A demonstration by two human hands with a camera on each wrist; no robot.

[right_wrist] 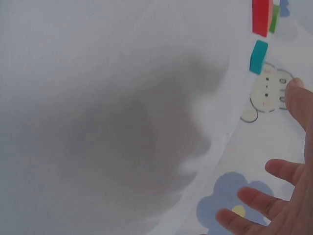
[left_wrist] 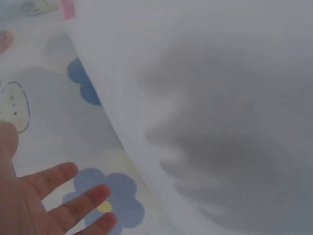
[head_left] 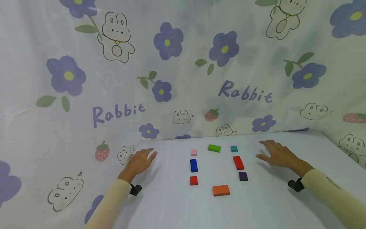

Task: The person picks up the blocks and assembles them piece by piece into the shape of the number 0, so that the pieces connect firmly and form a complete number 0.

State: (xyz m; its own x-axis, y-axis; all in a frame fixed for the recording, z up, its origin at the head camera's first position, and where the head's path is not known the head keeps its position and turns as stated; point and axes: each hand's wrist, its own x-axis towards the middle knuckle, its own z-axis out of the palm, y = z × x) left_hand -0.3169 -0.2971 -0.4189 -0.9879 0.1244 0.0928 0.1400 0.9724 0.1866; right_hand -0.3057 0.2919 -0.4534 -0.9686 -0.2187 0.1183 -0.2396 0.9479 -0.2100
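My left hand (head_left: 140, 161) hovers over the table's left side, fingers extended and holding nothing. Across from it, my right hand (head_left: 277, 155) is held over the right side with its fingers spread. Between them lie several flat blocks in a rough ring: a pink block (head_left: 193, 152), a green block (head_left: 214, 148), a teal block (head_left: 234, 149), a long red block (head_left: 238, 162), a dark purple block (head_left: 243, 176), an orange block (head_left: 221, 190), a small red block (head_left: 193, 180) and a blue block (head_left: 193, 165). The teal and long red blocks are nearest my right hand.
A white cloth covers the table (head_left: 171, 210). Behind it hangs a curtain (head_left: 194, 73) printed with rabbits, flowers and strawberries, which also runs along the left. Each wrist wears a black camera, such as the right wrist camera (head_left: 296, 185).
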